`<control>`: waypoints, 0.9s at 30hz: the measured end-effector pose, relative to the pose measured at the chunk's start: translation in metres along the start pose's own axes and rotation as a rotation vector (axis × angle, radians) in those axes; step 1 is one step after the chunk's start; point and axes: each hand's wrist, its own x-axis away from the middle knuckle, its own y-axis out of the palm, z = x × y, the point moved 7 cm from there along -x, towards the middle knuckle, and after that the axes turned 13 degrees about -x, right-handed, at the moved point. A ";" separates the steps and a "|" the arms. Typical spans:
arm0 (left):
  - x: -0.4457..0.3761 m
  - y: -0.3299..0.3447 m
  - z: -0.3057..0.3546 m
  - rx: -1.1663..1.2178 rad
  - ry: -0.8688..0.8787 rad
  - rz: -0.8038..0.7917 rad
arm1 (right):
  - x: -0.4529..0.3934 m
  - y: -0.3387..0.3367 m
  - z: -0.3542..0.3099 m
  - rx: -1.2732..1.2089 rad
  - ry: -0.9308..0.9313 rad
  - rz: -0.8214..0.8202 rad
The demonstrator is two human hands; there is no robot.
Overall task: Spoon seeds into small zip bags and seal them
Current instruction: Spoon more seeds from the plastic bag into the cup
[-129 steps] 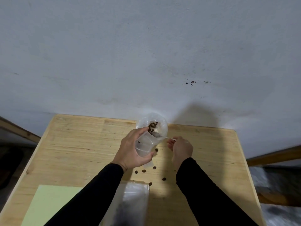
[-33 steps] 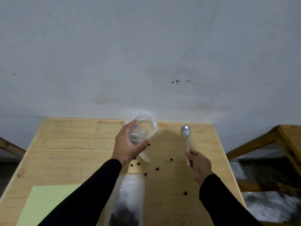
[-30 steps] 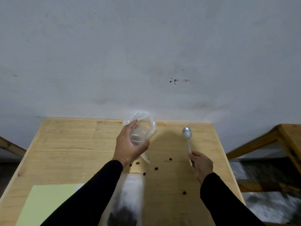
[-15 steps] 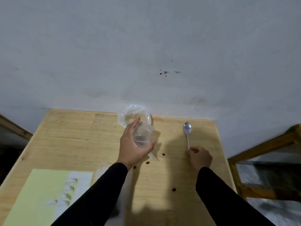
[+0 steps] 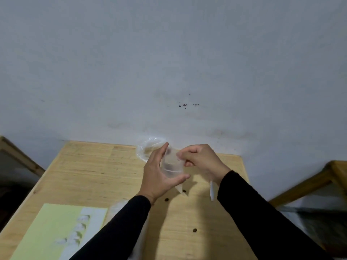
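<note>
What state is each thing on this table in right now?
small zip bag: held upright off the table, gripped by both hands.
left hand: curled round the bag.
right hand: fingers pinch the bag's top edge.
spoon: lying on the table.
loose seeds: scattered on the table.

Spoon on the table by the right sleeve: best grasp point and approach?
Take the spoon by its visible handle end, coming from above with a pinch across its narrow width. It lies flat on the table, and its bowl is hidden behind the right hand.
</note>
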 end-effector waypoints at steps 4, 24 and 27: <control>-0.008 -0.023 0.005 0.053 -0.052 0.053 | 0.004 0.008 -0.029 0.136 -0.059 0.011; -0.012 -0.120 -0.007 0.250 -0.045 0.064 | 0.052 0.055 -0.066 -0.053 -0.421 0.145; -0.014 -0.126 -0.007 0.266 -0.039 0.027 | 0.054 0.056 -0.066 -0.074 -0.403 0.141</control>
